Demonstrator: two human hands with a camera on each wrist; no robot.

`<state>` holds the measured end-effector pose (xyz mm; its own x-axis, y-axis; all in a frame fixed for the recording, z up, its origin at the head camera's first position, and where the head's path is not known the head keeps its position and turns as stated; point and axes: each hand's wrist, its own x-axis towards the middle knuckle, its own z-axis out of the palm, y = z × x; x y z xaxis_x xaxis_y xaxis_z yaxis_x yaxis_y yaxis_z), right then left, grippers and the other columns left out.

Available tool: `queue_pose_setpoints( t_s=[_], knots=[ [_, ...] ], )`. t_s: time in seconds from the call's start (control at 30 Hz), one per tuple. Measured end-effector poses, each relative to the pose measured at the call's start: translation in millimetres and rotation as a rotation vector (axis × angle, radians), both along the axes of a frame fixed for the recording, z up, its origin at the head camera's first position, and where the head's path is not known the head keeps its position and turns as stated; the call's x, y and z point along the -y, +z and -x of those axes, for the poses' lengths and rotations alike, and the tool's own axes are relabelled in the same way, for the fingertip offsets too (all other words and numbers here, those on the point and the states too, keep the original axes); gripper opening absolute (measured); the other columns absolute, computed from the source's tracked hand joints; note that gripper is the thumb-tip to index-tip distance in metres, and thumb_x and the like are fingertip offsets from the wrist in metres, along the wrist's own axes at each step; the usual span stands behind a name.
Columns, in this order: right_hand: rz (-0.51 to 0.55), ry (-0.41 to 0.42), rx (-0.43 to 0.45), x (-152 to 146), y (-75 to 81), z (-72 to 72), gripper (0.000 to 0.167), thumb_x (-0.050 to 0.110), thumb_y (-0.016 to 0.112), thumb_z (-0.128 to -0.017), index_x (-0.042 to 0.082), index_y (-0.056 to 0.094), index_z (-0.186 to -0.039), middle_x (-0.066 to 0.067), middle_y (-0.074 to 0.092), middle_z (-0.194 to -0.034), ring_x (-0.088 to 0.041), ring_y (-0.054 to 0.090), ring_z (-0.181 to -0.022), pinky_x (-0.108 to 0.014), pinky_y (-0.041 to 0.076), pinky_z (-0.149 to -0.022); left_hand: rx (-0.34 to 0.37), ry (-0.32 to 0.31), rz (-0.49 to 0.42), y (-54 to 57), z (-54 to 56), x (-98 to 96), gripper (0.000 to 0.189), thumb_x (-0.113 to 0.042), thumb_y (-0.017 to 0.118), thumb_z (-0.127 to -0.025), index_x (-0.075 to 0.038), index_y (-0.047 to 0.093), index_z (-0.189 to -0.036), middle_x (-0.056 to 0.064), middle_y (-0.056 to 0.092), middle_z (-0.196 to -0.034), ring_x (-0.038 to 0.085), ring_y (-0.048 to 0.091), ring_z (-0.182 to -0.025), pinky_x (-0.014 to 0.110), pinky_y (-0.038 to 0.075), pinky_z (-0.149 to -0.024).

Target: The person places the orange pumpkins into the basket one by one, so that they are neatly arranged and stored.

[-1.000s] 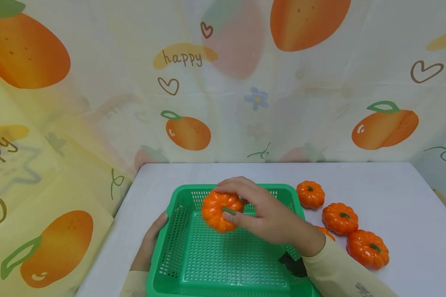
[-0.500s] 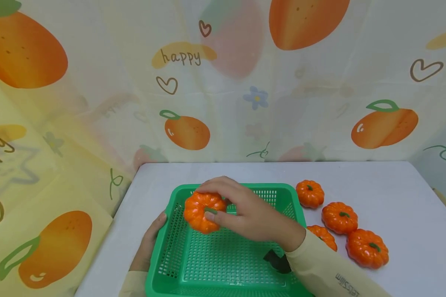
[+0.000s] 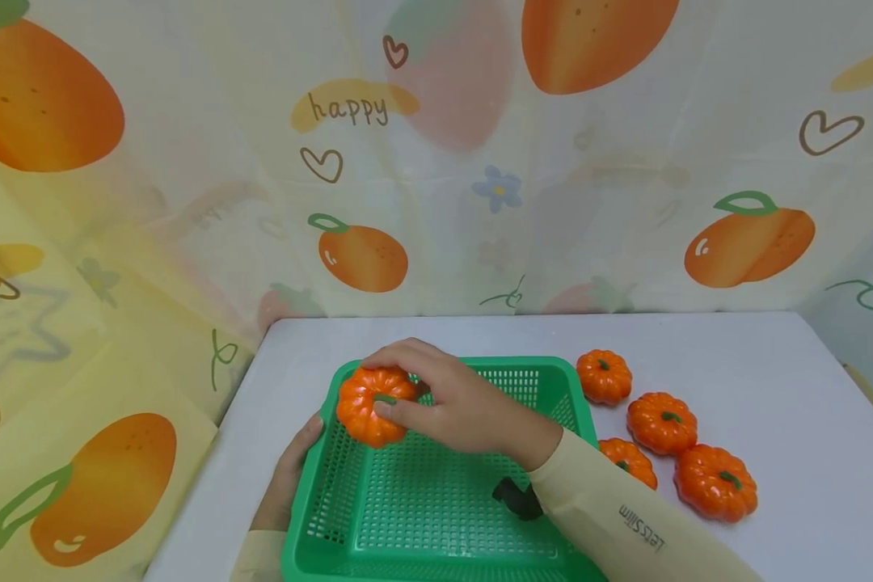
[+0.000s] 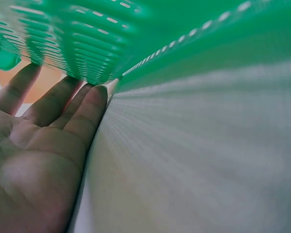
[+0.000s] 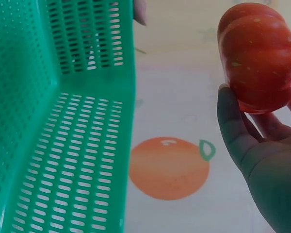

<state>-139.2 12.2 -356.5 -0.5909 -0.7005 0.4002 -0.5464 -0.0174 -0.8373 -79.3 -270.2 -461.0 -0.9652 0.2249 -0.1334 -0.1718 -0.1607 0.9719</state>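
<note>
A small orange toy pumpkin (image 3: 367, 422) with a green stem is held in my right hand (image 3: 454, 404) above the back-left part of a green plastic basket (image 3: 436, 517). My thumb lies by the stem and the fingers curve over the far side. In the right wrist view the pumpkin (image 5: 257, 58) is up beside the basket wall (image 5: 82, 87), gripped from below in that picture. My left hand (image 3: 289, 477) rests against the basket's left outer side. In the left wrist view its extended fingers (image 4: 89, 109) touch the slotted wall; the thumb is hidden there.
Several more pumpkins (image 3: 662, 423) lie on the white table (image 3: 793, 388) right of the basket, one partly hidden by my right sleeve (image 3: 626, 509). A black strap-like piece (image 3: 518, 498) shows by that forearm. A fruit-printed cloth (image 3: 444, 210) hangs behind the table.
My right hand has moved left across the basket with the pumpkin, from near its middle to its back-left side. The left hand stays at the basket's side.
</note>
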Motion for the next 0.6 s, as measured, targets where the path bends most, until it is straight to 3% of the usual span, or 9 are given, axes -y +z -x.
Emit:
queue_pose_setpoints(
  t_s=[0.07, 0.13, 0.23, 0.4, 0.6],
  knots=[
    [-0.009, -0.004, 0.009, 3.0, -2.4, 2.9, 0.040, 0.014, 0.070, -0.107, 0.008, 0.062, -0.146, 0.000, 0.058, -0.142, -0.014, 0.057, -0.122, -0.033, 0.058, -0.095, 0.077, -0.014, -0.019, -25.8, 7.9, 16.7, 0.063, -0.053, 0.033, -0.113, -0.025, 0.031, -0.169, 0.017, 0.059, -0.138, 0.030, 0.065, -0.114, 0.057, 0.058, -0.095],
    [-0.025, -0.015, 0.026, 5.7, -5.5, 5.4, 0.040, 0.015, 0.070, -0.107, 0.008, 0.063, -0.146, -0.001, 0.058, -0.142, -0.015, 0.057, -0.122, -0.033, 0.058, -0.096, 0.105, -0.064, -0.061, -37.6, 11.3, 26.8, 0.065, -0.057, 0.034, -0.112, -0.026, 0.028, -0.170, 0.022, 0.060, -0.136, 0.033, 0.067, -0.111, 0.062, 0.057, -0.094],
    [-0.060, -0.039, 0.059, 9.2, -12.1, 8.9, 0.041, 0.017, 0.069, -0.107, 0.009, 0.063, -0.147, -0.001, 0.058, -0.143, -0.015, 0.057, -0.122, -0.033, 0.057, -0.098, 0.135, -0.040, -0.061, -35.1, 10.4, 25.1, 0.062, -0.057, 0.033, -0.113, -0.025, 0.031, -0.166, 0.020, 0.062, -0.133, 0.032, 0.068, -0.109, 0.062, 0.057, -0.094],
    [-0.119, -0.075, 0.127, 13.1, -23.9, 13.5, 0.043, 0.020, 0.069, -0.108, 0.010, 0.062, -0.149, 0.000, 0.057, -0.146, -0.016, 0.056, -0.125, -0.033, 0.054, -0.101, 0.100, -0.013, -0.036, -36.2, 10.6, 23.8, 0.063, -0.055, 0.035, -0.113, -0.026, 0.031, -0.169, 0.022, 0.058, -0.135, 0.032, 0.066, -0.111, 0.061, 0.057, -0.094],
    [-0.191, -0.105, 0.200, 17.4, -38.2, 18.7, 0.045, 0.027, 0.068, -0.109, 0.012, 0.060, -0.151, 0.002, 0.058, -0.146, -0.016, 0.056, -0.125, -0.032, 0.054, -0.100, 0.018, 0.018, 0.021, -37.4, 15.2, 21.0, 0.068, -0.050, 0.035, -0.112, -0.023, 0.024, -0.174, 0.018, 0.041, -0.162, 0.035, 0.052, -0.138, 0.055, 0.050, -0.105]
  ],
)
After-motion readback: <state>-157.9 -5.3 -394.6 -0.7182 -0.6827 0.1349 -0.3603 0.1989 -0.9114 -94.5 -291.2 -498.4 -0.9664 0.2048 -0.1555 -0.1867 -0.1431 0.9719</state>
